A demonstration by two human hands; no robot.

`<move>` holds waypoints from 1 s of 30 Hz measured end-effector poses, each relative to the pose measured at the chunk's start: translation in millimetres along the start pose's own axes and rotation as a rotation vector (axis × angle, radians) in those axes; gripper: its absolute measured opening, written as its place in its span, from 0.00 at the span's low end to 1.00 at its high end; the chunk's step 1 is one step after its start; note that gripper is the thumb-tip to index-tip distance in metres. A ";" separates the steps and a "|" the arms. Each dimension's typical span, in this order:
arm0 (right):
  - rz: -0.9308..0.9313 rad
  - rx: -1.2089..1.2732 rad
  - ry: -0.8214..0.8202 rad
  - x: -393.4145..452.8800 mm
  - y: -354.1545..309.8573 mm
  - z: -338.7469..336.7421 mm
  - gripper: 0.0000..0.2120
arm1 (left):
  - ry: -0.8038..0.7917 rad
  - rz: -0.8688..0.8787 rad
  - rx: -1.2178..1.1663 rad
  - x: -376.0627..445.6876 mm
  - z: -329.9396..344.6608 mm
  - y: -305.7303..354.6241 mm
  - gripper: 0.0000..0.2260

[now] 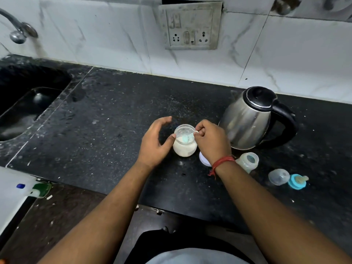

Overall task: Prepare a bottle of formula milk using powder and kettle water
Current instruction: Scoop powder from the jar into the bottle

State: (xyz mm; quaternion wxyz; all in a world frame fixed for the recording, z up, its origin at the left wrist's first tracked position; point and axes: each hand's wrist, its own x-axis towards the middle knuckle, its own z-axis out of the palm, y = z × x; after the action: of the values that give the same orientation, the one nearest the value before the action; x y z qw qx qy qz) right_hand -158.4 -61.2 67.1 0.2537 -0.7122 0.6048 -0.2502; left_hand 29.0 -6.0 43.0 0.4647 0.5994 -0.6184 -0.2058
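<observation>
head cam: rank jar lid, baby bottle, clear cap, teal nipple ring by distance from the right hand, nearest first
1. White jar lid: on the counter just under the right hand, partly hidden by the wrist.
2. Baby bottle: open, to the right of the wrist, below the kettle.
3. Clear cap: farther right, on its side.
4. Teal nipple ring: farthest right, touching the cap.

Left hand (155, 139) loosely cupped, fingers spread; right hand (210, 140) curled, fingertips pinching.
</observation>
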 end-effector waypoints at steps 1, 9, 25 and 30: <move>-0.035 -0.081 0.004 0.9 -1.3 2.1 0.01 | -0.007 -0.002 -0.004 0.7 -1.1 -2.6 0.23; -0.166 -0.322 0.031 11.5 -10.7 5.1 0.04 | -0.055 -0.037 -0.031 2.8 -4.1 -12.1 0.24; -0.160 -0.063 0.249 -20.4 6.2 -44.9 0.02 | -0.107 0.229 0.061 0.5 34.7 25.1 0.20; -0.131 0.100 0.446 -34.1 16.5 -91.0 0.05 | -0.220 0.231 0.003 -10.5 74.7 59.4 0.21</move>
State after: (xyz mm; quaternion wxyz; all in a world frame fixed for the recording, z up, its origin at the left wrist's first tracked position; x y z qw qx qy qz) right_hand -235.8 -35.2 122.4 0.1319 -0.6636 0.5853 -0.4467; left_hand -66.7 -7.1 51.7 0.4139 0.4988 -0.7307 -0.2144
